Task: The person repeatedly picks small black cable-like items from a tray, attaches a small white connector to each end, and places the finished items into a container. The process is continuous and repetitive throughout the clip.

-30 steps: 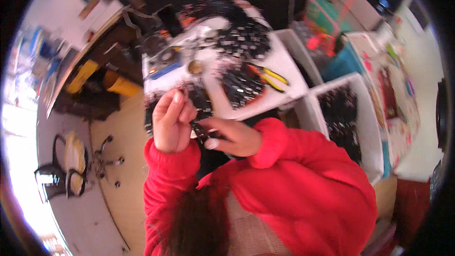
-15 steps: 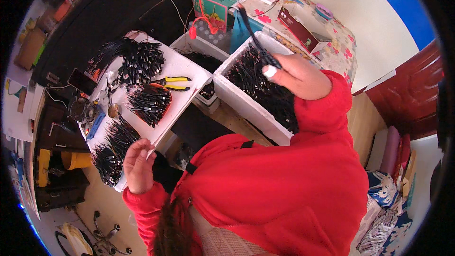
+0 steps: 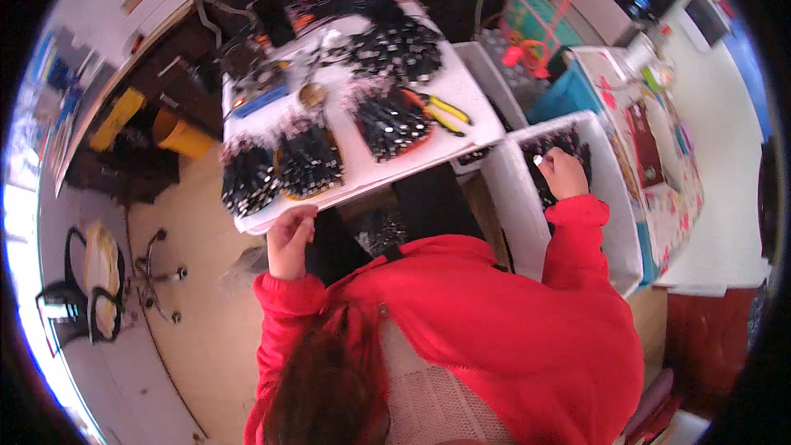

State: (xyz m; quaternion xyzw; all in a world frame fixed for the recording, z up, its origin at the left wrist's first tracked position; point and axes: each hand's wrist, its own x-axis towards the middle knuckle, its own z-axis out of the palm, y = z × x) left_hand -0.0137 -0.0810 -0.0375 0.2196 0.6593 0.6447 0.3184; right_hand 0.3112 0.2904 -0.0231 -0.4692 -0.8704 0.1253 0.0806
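Observation:
My left hand (image 3: 288, 241) is curled against the near edge of a white tabletop (image 3: 353, 133), just below a pile of small black parts (image 3: 247, 181). Nothing shows inside its fingers. My right hand (image 3: 563, 171) reaches into a white bin (image 3: 614, 227) on my right, with its fingers down among black parts (image 3: 568, 142). Whether it grips any of them is hidden. Red sleeves cover both arms. More heaps of the black parts (image 3: 309, 161) lie across the tabletop.
Yellow-handled pliers (image 3: 445, 111) lie at the tabletop's right side. A second white bin (image 3: 488, 74) and a teal crate (image 3: 535, 25) stand behind. A patterned cloth-covered surface (image 3: 659, 140) is far right. A chair base (image 3: 152, 272) and yellow containers (image 3: 177, 136) are on the floor at left.
Both hands were together at the table's edge a second ago. My right hand then went into the white bin and stays there; my left hand stays at the table's edge.

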